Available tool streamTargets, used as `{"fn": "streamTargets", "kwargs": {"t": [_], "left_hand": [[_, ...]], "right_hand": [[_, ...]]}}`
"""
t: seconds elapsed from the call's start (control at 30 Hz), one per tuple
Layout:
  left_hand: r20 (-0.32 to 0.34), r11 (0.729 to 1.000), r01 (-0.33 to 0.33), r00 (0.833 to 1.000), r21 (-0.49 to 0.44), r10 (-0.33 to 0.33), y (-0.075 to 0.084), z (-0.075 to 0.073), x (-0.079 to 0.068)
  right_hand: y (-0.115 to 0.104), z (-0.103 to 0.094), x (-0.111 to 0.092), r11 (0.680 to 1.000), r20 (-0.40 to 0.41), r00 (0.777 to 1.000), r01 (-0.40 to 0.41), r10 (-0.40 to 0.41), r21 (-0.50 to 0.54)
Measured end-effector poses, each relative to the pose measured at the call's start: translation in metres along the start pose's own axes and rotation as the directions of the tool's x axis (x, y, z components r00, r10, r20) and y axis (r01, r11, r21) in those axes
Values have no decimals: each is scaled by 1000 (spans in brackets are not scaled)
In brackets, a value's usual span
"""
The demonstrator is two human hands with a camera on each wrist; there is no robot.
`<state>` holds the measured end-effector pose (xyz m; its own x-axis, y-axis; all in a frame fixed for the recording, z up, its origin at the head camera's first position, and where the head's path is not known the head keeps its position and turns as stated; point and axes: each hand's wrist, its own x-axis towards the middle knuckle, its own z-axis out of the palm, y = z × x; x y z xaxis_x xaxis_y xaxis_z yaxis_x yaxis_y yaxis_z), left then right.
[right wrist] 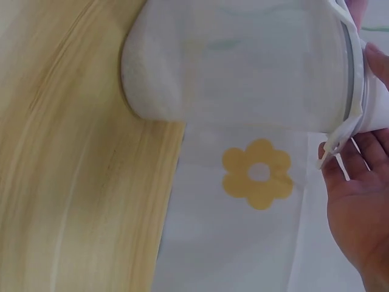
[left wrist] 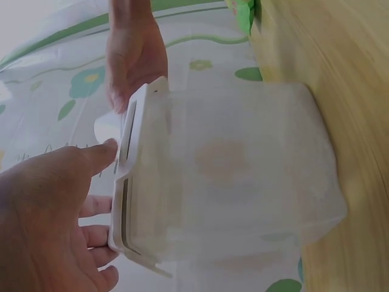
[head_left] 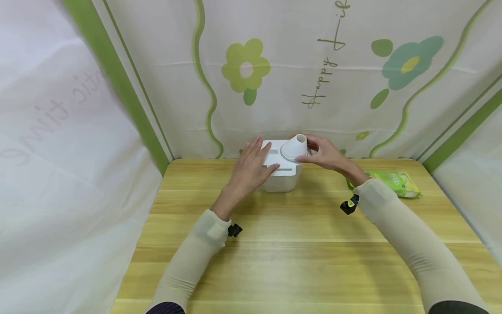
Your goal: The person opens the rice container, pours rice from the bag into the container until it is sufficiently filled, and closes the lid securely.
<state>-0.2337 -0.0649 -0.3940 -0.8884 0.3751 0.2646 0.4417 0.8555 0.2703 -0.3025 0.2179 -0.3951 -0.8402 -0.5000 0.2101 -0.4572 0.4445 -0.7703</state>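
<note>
A translucent plastic container (head_left: 279,183) stands upright on the table near its back edge, under a white slotted lid (head_left: 281,167). On the lid's right half sits a white cone-shaped spout (head_left: 295,147) with a round opening at its top. My right hand (head_left: 327,153) grips the spout's base, thumb in front and fingers behind; the right wrist view shows the thumb on the white cone (right wrist: 378,100). With fingers extended, my left hand (head_left: 249,168) rests on the lid's left side. In the left wrist view its thumb touches the lid (left wrist: 126,176). The container's contents cannot be made out.
A green and yellow soft pack (head_left: 396,183) lies on the table's back right, partly behind my right forearm. The wooden table (head_left: 282,257) stretches in front of the container. Printed white curtains (head_left: 172,87) hang behind and at both sides.
</note>
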Motion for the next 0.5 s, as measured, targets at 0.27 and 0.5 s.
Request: {"fn": "streamTargets", "kwargs": {"t": [0.27,0.5], "left_hand": [[-23,999,40,999,24,-40,7,4,5],[-14,998,56,998,-34,-56,6,5,7]], "right_hand": [[-1,5,-5,1000,-43,999,-19,20,14],[-5,12,-13,1000,-88,996,-8,7,-14]]}}
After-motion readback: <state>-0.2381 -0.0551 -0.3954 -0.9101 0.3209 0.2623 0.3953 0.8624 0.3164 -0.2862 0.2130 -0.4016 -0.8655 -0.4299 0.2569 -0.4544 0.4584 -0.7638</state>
